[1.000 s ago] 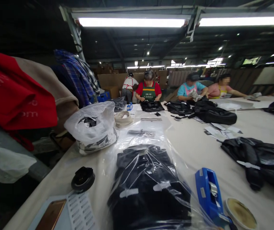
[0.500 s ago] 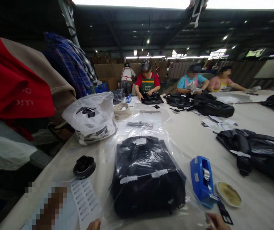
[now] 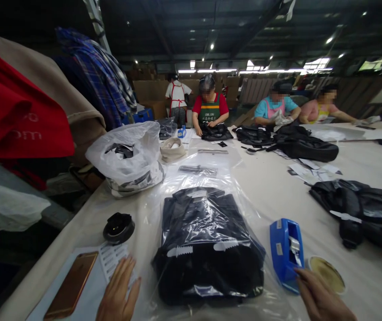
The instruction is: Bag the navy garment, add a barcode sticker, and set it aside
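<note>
A black folded garment in a clear plastic bag lies on the white table right in front of me, with two white tape strips across it. My left hand rests flat with fingers spread on a sheet of labels, just left of the bag. My right hand reaches to the near end of a blue tape dispenser, fingers drawn together at its cutter. What they pinch is hidden.
A phone lies by the labels, with a black round object beyond it. A yellowish round dish sits beside the dispenser. A white sack and piled clothes stand left, black garments right. Several people work at the far end.
Both hands have come up into view from the bottom edge: the left onto the label sheet, the right to the tape dispenser. The view has tilted down a little.
</note>
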A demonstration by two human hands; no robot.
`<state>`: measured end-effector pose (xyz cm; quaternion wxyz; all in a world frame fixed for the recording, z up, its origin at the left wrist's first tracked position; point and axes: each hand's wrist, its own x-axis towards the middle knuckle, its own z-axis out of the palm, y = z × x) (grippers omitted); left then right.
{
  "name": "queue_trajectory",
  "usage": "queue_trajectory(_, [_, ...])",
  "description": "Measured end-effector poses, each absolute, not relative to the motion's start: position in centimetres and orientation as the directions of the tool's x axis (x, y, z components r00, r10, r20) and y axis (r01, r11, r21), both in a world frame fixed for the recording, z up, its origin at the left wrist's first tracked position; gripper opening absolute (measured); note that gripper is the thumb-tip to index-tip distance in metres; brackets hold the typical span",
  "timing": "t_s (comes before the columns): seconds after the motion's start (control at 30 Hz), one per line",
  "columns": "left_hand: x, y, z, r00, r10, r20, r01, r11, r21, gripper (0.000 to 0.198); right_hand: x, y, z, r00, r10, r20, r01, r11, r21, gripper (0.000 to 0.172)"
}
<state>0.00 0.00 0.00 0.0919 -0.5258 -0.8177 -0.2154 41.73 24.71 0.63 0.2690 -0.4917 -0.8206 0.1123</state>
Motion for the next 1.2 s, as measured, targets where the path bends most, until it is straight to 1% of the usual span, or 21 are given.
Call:
queue_trajectory(0.07, [1.0,5.8,2.2,-0.366,0.786,0.498,0.93,0.336,0.153,0.054,35.7,25.7,3.1,-0.505,0.717,0.48,0.641,0.684,-0.348,0.032])
queue_trajectory(0.13, [3.0,10.4,2.6,-0.292,0.803,0.52,0.948,0.314,0.047,0.06,30.3,26.3,4.1,-0.658,0.526,0.539,0.528,0.833,-0.168,0.033])
queue_trajectory(0.17, [4.1,11.8,2.1,-0.228,0.827,0.514,0.961,0.275,-0.016,0.062,28.3,26.4,3.9,-0.711,0.449,0.541,0.497,0.866,-0.065,0.035])
queue_trajectory(0.23, [5.8,12.9,0.4,-0.136,0.871,0.472,0.972,0.209,-0.107,0.065,26.3,26.5,2.3,-0.784,0.354,0.51,0.464,0.88,0.102,0.043])
queue_trajectory(0.3, [6.7,12.3,-1.7,-0.065,0.894,0.443,0.972,0.157,-0.173,0.066,26.3,26.5,0.0,-0.828,0.313,0.465,0.441,0.877,0.194,0.051])
queue_trajectory(0.33, [6.9,11.8,-2.6,-0.046,0.899,0.436,0.97,0.146,-0.197,0.066,26.6,26.5,-1.1,-0.835,0.315,0.451,0.442,0.872,0.21,0.054])
queue_trajectory(0.43, [6.7,10.6,-5.1,-0.023,0.912,0.41,0.964,0.129,-0.234,0.07,27.8,26.9,-3.6,-0.826,0.341,0.449,0.465,0.862,0.201,0.057])
queue_trajectory(0.5, [6.7,10.3,-7.0,-0.009,0.914,0.405,0.967,0.111,-0.227,0.072,28.2,27.2,-4.6,-0.822,0.342,0.455,0.465,0.865,0.191,0.057])
queue_trajectory(0.6, [7.1,10.3,-10.1,-0.048,0.908,0.416,0.966,0.148,-0.21,0.062,28.5,27.7,-5.9,-0.83,0.334,0.447,0.453,0.871,0.191,0.054])
queue_trajectory(0.67, [7.4,10.3,-11.5,-0.082,0.902,0.423,0.958,0.189,-0.217,0.058,28.7,27.8,-6.6,-0.843,0.342,0.414,0.446,0.876,0.184,0.054])
queue_trajectory(0.73, [7.6,10.2,-11.6,-0.059,0.911,0.409,0.968,0.153,-0.2,0.06,28.9,27.7,-7.0,-0.848,0.366,0.384,0.449,0.88,0.153,0.056])
queue_trajectory(0.8, [7.7,10.2,-10.8,-0.044,0.93,0.366,0.985,0.102,-0.14,0.069,28.9,27.6,-7.1,-0.838,0.391,0.379,0.457,0.884,0.099,0.06])
queue_trajectory(0.87, [7.6,10.4,-9.6,-0.062,0.946,0.318,0.992,0.094,-0.087,0.079,28.8,27.5,-7.1,-0.828,0.409,0.382,0.458,0.888,0.043,0.064])
queue_trajectory(0.93, [7.7,10.6,-8.7,-0.077,0.955,0.287,0.993,0.098,-0.058,0.084,28.7,27.6,-7.2,-0.829,0.422,0.367,0.455,0.891,0.001,0.066])
queue_trajectory(1.03, [7.8,10.7,-8.4,-0.085,0.962,0.258,0.995,0.096,-0.028,0.087,28.7,27.6,-7.6,-0.827,0.445,0.344,0.464,0.886,-0.03,0.066])
queue_trajectory(1.2, [8.3,10.9,-9.0,-0.138,0.958,0.25,0.99,0.134,0.036,0.083,28.6,27.4,-7.9,-0.809,0.465,0.359,0.492,0.87,-0.018,0.061])
